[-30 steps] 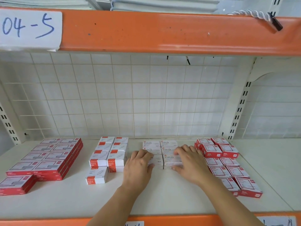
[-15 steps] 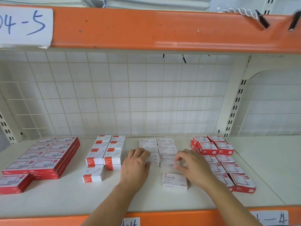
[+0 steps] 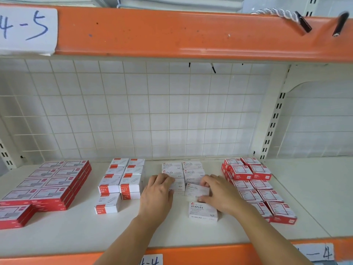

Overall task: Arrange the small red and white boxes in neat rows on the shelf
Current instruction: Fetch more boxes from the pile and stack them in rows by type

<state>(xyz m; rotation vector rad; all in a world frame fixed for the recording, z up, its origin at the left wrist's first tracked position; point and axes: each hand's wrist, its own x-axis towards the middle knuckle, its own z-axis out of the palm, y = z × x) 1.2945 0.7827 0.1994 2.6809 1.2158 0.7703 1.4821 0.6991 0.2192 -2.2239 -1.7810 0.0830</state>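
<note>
A white shelf [image 3: 172,234] with orange front edge, wire grid [image 3: 133,115] behind as back wall. In the middle of the shelf is the staples group [image 3: 193,170]: white boxes w/ small red logo, in 2 columns going back to the grid. The right hand [image 3: 219,194] holds one staples box [image 3: 196,189] at the front of the right column, thumb at its near edge and fingers curled over its far right corner; this box sits a bit tilted vs. the ones behind. Just in front of it, apart from the column, one loose box [image 3: 203,210] lies flat on the shelf, partly under the right wrist. The left hand [image 3: 158,194] rests palm down on the front of the left column, fingers bent over the box there; if it really grips or only presses, I cannot tell.

Left of the hands are white boxes w/ red band [image 3: 124,178], 2 columns, one more box [image 3: 108,204] in front. Far left are flat red-sided boxes [image 3: 53,182] in stacks. Right of the hands are red boxes [image 3: 254,180] in 2 columns, back ones stacked higher. Above, an orange beam [image 3: 172,33] w/ paper label [image 3: 26,29] "4-5".
</note>
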